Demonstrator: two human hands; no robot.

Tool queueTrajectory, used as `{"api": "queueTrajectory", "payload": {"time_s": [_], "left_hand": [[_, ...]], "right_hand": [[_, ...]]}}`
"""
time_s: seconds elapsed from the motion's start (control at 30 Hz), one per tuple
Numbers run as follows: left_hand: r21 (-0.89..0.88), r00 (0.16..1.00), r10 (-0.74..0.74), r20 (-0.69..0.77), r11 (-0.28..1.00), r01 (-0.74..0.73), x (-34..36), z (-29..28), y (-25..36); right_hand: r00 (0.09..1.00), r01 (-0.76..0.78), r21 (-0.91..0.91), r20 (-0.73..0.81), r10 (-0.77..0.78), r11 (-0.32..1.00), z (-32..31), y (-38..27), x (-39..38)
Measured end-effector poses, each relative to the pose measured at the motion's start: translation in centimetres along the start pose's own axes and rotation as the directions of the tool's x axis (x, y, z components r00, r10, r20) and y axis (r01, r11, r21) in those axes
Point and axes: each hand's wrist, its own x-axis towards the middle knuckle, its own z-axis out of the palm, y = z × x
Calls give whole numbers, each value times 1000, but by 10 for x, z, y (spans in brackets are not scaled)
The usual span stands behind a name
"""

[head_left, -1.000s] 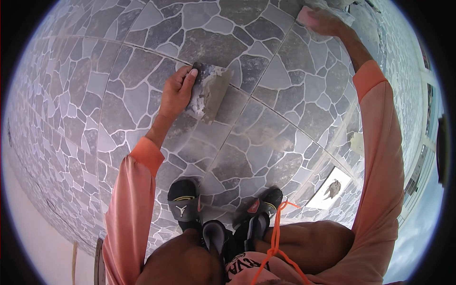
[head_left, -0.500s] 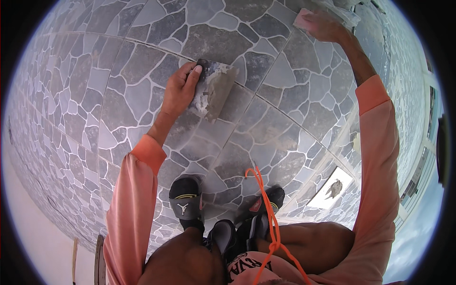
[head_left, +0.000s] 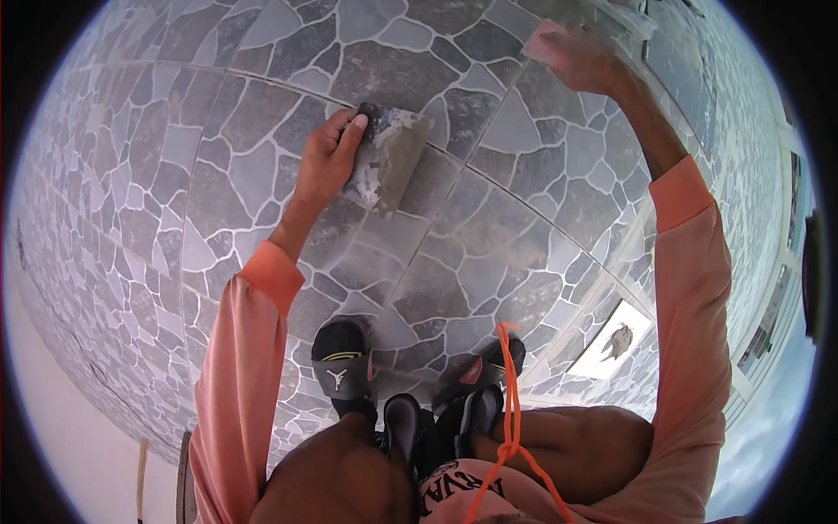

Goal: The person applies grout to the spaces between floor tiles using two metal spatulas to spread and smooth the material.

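Observation:
My left hand [head_left: 330, 157] pinches the near-left edge of a dark flat board [head_left: 366, 150], thumb on top. Grey paste [head_left: 401, 162] lies thick along the board's right side, with whitish smears beside it. The board is held over the tiled floor [head_left: 489, 253], which has a stone pattern and straight joints. At the far right, my right hand [head_left: 583, 63], slightly blurred, is closed on a pink flat piece [head_left: 546, 44]. That piece is at the floor beside a tile joint; its exact kind is unclear.
A white tile with a dark leaf-like figure [head_left: 611, 341] lies at right. Translucent plastic sheeting [head_left: 624, 22] is beyond my right hand. My sandalled feet [head_left: 342, 358] are on the floor below, and an orange cord [head_left: 509, 393] dangles between my knees. A pale wall [head_left: 78, 419] borders the left.
My right hand and the pink piece have shifted slightly left and nearer. The orange cord's end has swung right. My left hand with the board has barely moved.

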Motion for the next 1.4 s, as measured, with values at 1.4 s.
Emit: {"api": "queueTrajectory", "payload": {"time_s": [1.4], "left_hand": [[-220, 995, -100, 7, 970, 100, 0, 13, 22]], "right_hand": [[993, 22, 155, -115, -4, 988, 6, -7, -17]]}}
